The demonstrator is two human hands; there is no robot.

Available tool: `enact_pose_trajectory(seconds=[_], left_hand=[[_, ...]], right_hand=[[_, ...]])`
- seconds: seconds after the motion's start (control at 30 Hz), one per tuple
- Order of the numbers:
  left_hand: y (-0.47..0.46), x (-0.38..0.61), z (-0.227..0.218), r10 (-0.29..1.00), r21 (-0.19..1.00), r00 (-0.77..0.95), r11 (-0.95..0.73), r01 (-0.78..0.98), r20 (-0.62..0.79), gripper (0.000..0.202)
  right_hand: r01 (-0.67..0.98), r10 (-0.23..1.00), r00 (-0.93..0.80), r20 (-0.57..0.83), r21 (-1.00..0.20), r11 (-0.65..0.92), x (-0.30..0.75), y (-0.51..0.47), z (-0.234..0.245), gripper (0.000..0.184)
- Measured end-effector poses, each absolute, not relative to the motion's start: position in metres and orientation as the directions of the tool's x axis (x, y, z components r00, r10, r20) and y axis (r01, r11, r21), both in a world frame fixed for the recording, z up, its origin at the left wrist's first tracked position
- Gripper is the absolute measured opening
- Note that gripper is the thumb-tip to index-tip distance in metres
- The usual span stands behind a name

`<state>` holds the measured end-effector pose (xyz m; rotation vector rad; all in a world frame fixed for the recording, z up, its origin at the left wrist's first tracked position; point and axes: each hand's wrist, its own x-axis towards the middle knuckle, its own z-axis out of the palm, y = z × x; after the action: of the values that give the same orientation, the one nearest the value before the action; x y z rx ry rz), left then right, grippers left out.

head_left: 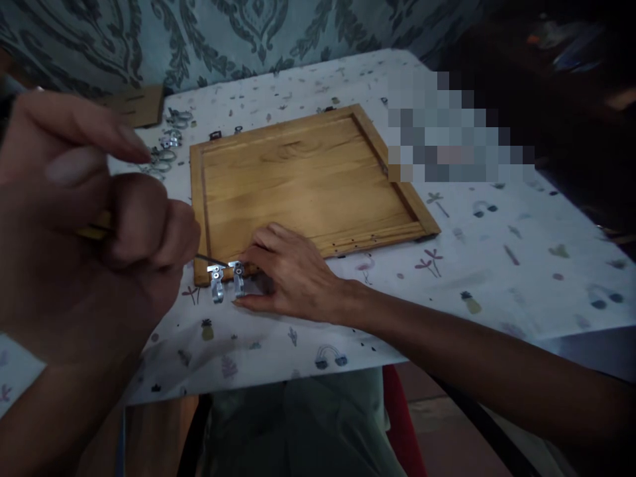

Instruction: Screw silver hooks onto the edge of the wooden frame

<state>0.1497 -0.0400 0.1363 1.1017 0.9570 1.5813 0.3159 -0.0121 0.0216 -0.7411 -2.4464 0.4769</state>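
My left hand (114,225), large and close on the left, is closed around a screwdriver (212,259). A bit of yellow handle shows between the fingers, and the thin dark shaft points to the metal clips. A framed wooden panel (303,179) lies flat on the table. Two shiny metal clips sit at its near left edge: an outer clip (216,285) and an inner clip (238,281). With thumb and index finger, my right hand (293,275) pinches the inner clip against the wood. The screwdriver tip appears to be at that clip's screw; exact contact is unclear.
Loose metal clips (169,140) lie beyond the panel's left side, near a brown cardboard piece (132,106). Small dark hangers (215,135) stick out from the far edge. A patterned white cloth (298,358) covers the table. A pixelated patch hides the area to the right.
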Motion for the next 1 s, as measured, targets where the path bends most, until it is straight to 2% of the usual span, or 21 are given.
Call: enact_pose_trajectory(seconds=[0.13,0.27,0.53,0.63,0.77,1.0], left_hand=[[-0.039,0.167,0.134,0.951,0.95,-0.176,-0.279,-0.14,0.253,0.033],[-0.039,0.165,0.126,0.952,0.935,-0.069,-0.306,-0.178,0.299,0.019],[-0.029,0.162,0.118,0.919,0.898,0.054,-0.367,-0.242,0.39,0.014],[-0.029,0.166,0.12,0.924,0.893,0.028,-0.36,-0.272,0.381,0.016],[-0.032,0.17,0.124,0.953,0.932,-0.012,-0.3,-0.205,0.304,0.029],[-0.034,0.165,0.122,0.943,0.924,0.065,-0.303,-0.233,0.325,0.021]], right_hand=[[0.411,0.603,-0.703,0.378,-0.475,0.778,0.315,-0.012,0.02,0.06],[0.412,0.606,-0.705,0.368,-0.483,0.772,0.315,-0.012,0.022,0.054],[0.427,0.614,-0.709,0.347,-0.481,0.766,0.316,-0.013,0.026,0.051],[0.427,0.612,-0.71,0.347,-0.478,0.767,0.316,-0.013,0.026,0.05],[0.419,0.612,-0.712,0.345,-0.491,0.764,0.315,-0.012,0.025,0.053],[0.43,0.611,-0.714,0.343,-0.475,0.768,0.315,-0.012,0.025,0.052]])
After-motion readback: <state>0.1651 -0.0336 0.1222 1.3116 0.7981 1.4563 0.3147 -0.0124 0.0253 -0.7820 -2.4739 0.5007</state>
